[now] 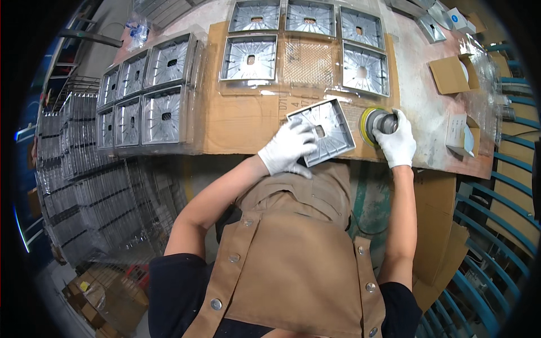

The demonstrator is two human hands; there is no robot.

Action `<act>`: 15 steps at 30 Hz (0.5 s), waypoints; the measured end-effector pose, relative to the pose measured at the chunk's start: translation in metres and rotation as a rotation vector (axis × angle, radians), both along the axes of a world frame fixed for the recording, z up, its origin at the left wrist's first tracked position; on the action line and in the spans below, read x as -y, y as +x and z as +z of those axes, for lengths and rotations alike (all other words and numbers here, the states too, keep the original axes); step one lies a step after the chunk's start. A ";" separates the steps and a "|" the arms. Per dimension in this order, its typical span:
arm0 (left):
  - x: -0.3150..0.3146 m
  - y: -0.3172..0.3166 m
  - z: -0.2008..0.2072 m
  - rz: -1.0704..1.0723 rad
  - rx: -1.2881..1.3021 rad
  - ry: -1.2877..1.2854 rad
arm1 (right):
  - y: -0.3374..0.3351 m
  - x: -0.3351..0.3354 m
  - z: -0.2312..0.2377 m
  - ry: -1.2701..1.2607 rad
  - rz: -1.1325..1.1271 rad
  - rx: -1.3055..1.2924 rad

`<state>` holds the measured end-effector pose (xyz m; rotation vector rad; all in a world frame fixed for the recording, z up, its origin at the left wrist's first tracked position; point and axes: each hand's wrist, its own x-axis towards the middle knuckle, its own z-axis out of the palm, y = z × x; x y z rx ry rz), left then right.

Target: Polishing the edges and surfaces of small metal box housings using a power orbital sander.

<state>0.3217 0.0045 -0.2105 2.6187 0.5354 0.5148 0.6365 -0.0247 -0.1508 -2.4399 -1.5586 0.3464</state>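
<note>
My left hand (290,147), in a white glove, grips the left side of a square silver metal casting (332,132) with raised edges, ribs and a small hole in its middle. The casting lies turned at an angle near the table's front edge. To its right, my gloved right hand (398,141) is closed around the grey body of a round sander (385,122) with a yellow-green rim. The sander stands apart from the casting, at the cardboard's right edge. Its disc face is hidden.
A cardboard sheet (242,124) covers the table's middle. Similar castings stand in a plastic tray (310,60) at the back and in a stack of trays (194,96) at the left. Small open boxes (449,74) sit at the right; a blue roller conveyor (515,141) runs beyond.
</note>
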 end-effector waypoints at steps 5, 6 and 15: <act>0.006 -0.004 0.004 0.290 0.148 -0.154 | -0.006 0.029 0.008 0.017 -0.074 0.011; 0.006 -0.003 0.005 0.345 0.190 -0.181 | -0.004 0.038 0.011 0.053 -0.092 0.015; -0.018 0.026 -0.037 0.867 0.123 -0.264 | -0.061 0.076 0.057 -0.030 0.257 -0.046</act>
